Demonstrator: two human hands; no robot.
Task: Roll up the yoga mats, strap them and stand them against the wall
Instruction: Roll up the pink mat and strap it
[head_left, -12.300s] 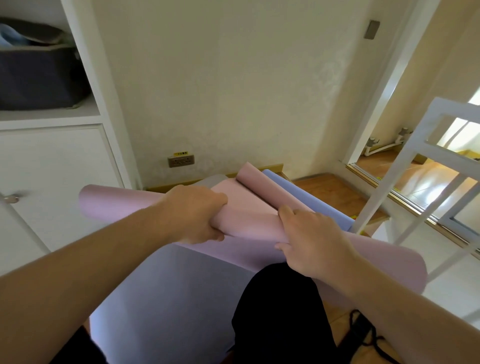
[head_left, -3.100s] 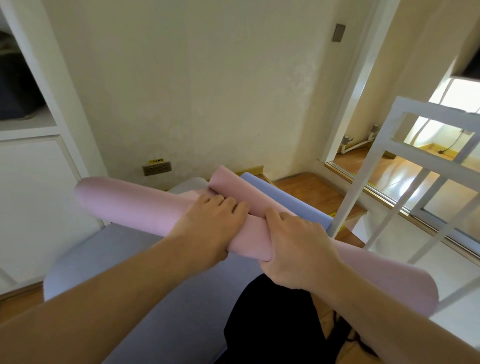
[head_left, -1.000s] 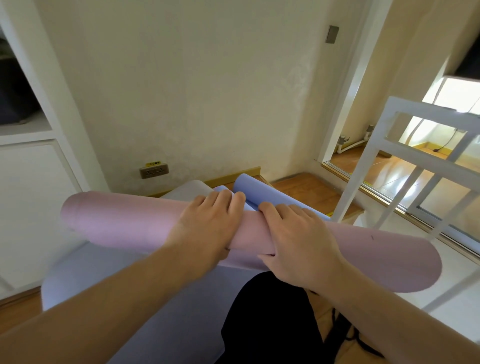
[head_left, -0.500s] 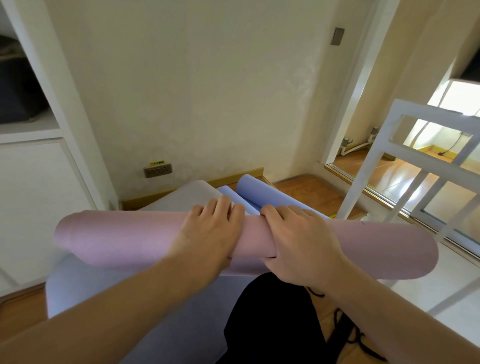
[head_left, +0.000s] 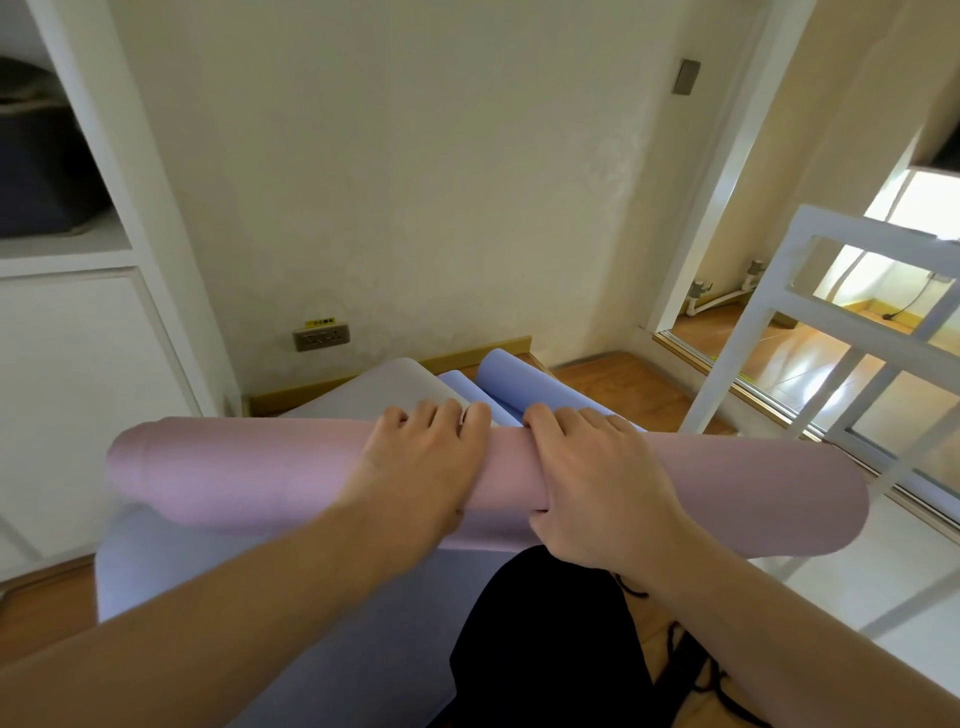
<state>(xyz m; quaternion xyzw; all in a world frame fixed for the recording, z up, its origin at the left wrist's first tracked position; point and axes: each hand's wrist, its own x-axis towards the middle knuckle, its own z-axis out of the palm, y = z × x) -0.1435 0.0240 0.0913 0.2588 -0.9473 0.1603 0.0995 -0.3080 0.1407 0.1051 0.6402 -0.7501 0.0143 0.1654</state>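
**Pink mat: roll complete, strapping pending**

Blue-grey mat (head_left: 218, 597): flat on the floor, partly unrolled; its blue rolled end (head_left: 524, 389) lies near the wall.

Pink mat (head_left: 249, 473): 1 full roll, held crosswise above the blue-grey mat.

Left hand (head_left: 421, 467), right hand (head_left: 602, 493): both grip the roll's middle, fingers curled over the top, close together.

Black strap (head_left: 696, 670): on the floor at lower right.

Handling note: keep 1 hand clamped on the loose edge while fetching the strap; releasing both likely lets the roll spring open.
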